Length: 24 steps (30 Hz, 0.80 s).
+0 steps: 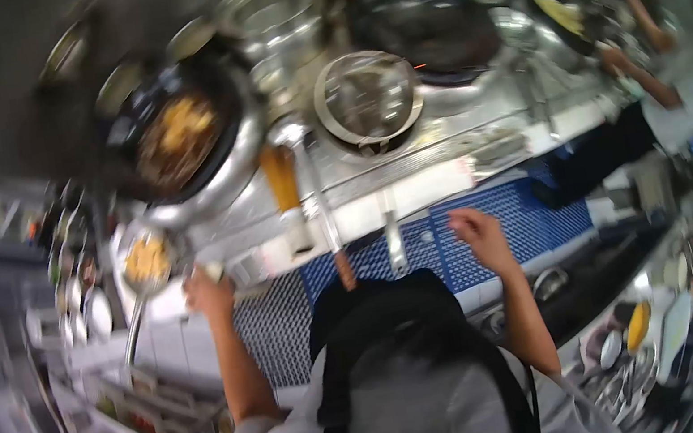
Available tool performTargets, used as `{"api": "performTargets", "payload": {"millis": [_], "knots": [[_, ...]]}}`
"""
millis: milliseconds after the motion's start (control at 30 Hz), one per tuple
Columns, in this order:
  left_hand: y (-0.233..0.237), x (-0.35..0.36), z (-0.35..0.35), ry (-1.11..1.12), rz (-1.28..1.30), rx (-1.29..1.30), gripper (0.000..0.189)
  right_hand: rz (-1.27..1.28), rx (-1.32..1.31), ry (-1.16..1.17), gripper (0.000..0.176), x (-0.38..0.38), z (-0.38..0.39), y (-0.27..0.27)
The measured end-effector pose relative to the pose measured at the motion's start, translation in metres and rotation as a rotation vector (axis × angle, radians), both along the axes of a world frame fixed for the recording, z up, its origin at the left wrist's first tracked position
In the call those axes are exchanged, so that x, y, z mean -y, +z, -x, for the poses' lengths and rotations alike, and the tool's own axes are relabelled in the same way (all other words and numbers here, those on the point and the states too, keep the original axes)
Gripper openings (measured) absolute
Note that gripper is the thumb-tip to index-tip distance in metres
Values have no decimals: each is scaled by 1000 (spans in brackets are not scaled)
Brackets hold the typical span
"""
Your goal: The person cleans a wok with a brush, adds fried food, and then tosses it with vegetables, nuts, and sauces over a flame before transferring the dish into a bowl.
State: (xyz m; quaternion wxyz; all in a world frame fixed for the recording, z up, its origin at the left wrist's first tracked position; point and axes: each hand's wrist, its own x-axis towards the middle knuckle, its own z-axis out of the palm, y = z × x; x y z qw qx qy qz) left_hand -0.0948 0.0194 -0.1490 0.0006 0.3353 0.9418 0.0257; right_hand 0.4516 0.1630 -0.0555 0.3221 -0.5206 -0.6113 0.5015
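My left hand [209, 291] is at the counter's front edge, its fingers closed round something small and pale, too blurred to name. Beside it is a ladle [147, 262] of yellowish pieces. Behind this hand, a black wok [220, 159] holds brown food [172, 144] with yellow pieces on top. My right hand [481, 239] hangs in the air in front of the counter, loosely curled, with nothing visible in it. Between the hands lie a yellow-handled brush [280, 182], a long ladle with a wooden end [320, 193] and a round strainer [368, 97] over a pot.
A dark wok [430, 26] sits on the right-hand burner. Metal bowls [269, 11] line the back. At the far right a person [676, 96] works at another wok [561, 24]. Blue perforated matting [512, 231] covers the floor; shelves [137, 413] stand at lower left.
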Motion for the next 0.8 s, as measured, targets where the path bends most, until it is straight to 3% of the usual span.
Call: {"api": "performTargets", "payload": {"millis": [33, 133, 200, 267, 367, 467, 500, 600, 633, 667, 733, 767, 800], "knots": [[-6, -3, 0, 12, -62, -111, 77, -16, 22, -3, 23, -1, -1, -1], [35, -19, -22, 52, -411, -142, 68, 92, 56, 19, 24, -9, -1, 0], [44, -28, -30, -83, -623, -192, 62, 88, 75, 69, 23, -16, -9, -15], [91, -49, -62, -248, -765, -208, 57, 63, 99, 102, 24, -36, -32, -30], [147, -78, -126, -297, -985, 15, 40, -35, 254, 88, 23, -73, -93, -44], [169, -109, -202, -320, -1176, 222, 32, -174, 465, -129, 22, -146, -221, -77], [182, -123, -243, -385, -1181, 175, 27, -281, 515, -218, 22, -177, -277, -97], [168, -152, -339, -548, -969, 249, 18, -154, 527, -693, 27, -271, -442, -139], [175, -164, -382, -627, -850, 251, 13, -237, 537, -864, 28, -303, -493, -157], [181, -179, -422, -700, -732, 247, 9, -150, 323, -955, 29, -341, -563, -206], [163, -203, -475, -714, -688, 319, 15, -440, 669, -1066, 28, -382, -618, -185], [156, -214, -490, -714, -653, 331, 16, -522, 646, -1049, 26, -404, -649, -184], [151, -219, -507, -698, -609, 347, 17, -224, 700, -1013, 27, -422, -679, -175]]}}
